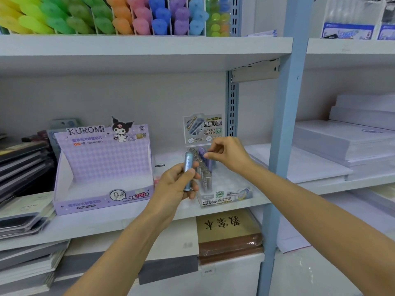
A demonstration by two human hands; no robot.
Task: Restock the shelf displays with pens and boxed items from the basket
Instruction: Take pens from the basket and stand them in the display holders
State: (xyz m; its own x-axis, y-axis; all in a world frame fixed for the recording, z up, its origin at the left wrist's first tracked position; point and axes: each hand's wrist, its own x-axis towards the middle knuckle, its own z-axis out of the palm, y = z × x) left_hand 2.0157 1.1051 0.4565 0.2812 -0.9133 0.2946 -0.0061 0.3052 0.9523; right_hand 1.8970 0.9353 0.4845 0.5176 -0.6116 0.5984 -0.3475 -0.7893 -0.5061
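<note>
The left hand (178, 184) grasps a blue-grey lead tube (188, 167), fingers and thumb curled round its lower half. The tube stands nearly upright, with its cap clear above the knuckles. It is held just in front of the left edge of a clear display box (222, 198) that sits on the middle shelf (119, 223).

Inside this box, rows of similar tubes stand upright, grey ones in front and a purple tube (202, 152) at the back. A printed backing card (203, 128) rises behind them.

The right hand (227, 154) hovers over the back of the box, its thumb and forefinger drawn together right at the top of the purple tube. I cannot tell whether they actually grip the tube or only touch it. The two hands are near each other but apart, with the held tube between them.

To the left on the same shelf stands an open lilac Kuromi box (102, 165), and left of that lie stacked notebooks (21, 165). Coloured highlighters (102, 16) fill the dividers on the shelf above. Stacks of white paper (342, 142) lie in the bay to the right.
</note>
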